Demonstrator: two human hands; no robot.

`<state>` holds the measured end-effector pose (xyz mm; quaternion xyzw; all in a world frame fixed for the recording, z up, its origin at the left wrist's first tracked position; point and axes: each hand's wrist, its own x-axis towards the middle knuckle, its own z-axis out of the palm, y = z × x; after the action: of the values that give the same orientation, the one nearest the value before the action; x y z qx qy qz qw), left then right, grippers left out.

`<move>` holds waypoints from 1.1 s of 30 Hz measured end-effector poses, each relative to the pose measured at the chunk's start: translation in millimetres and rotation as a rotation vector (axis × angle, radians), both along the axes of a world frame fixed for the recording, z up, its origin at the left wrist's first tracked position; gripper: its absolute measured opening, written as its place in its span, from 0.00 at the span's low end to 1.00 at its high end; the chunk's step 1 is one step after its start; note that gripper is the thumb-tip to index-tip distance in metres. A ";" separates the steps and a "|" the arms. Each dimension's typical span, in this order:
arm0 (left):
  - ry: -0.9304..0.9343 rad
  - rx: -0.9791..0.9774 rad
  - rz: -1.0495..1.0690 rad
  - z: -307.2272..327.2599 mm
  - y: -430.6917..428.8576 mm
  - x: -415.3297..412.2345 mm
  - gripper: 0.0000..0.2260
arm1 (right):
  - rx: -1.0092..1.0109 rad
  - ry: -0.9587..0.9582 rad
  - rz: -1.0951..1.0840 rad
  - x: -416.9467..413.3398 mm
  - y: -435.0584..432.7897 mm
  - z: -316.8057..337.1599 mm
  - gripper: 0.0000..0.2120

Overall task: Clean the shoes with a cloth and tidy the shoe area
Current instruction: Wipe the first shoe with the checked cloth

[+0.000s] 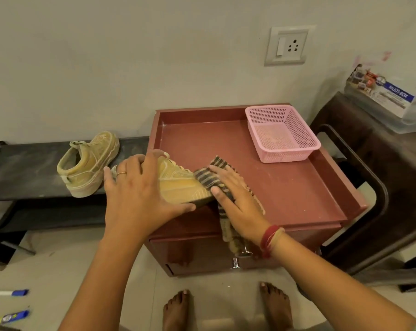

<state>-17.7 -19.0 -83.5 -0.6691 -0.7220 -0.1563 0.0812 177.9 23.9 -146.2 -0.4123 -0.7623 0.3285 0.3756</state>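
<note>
A person is standing at a maroon cabinet (288,194), viewed from above. L hand (140,194) is gripping a tan sneaker (180,185), fingers curled over the top & thumb under the sole, holding it over the cabinet's front-left edge. R hand (235,201) is lying flat, fingers straight, pressing a striped cloth (215,174) against the sneaker's toe; the cloth's end is hanging down the cabinet front. A second sneaker (87,166) is sitting upright on a low black rack (23,170) to the left. A pink mesh basket (281,132) is sitting at the cabinet's back-right corner.
</note>
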 end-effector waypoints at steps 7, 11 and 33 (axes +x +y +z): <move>-0.018 0.022 0.002 -1.3 -0.6 1.5 0.50 | -0.419 0.355 -0.114 6.8 21.4 -0.5 0.17; -0.026 0.052 0.003 -3.0 -0.3 1.5 0.49 | 0.106 -0.016 -0.113 -4.4 -9.3 7.2 0.22; -0.867 -0.244 -0.192 -18.2 -19.1 -76.0 0.57 | 0.238 -0.234 -0.029 -88.2 -30.7 75.7 0.22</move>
<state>-93.7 -38.1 -101.7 -0.6104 -0.6373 -0.3424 -0.3226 89.7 -6.7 -70.5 -0.4112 -0.8282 0.1801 0.3354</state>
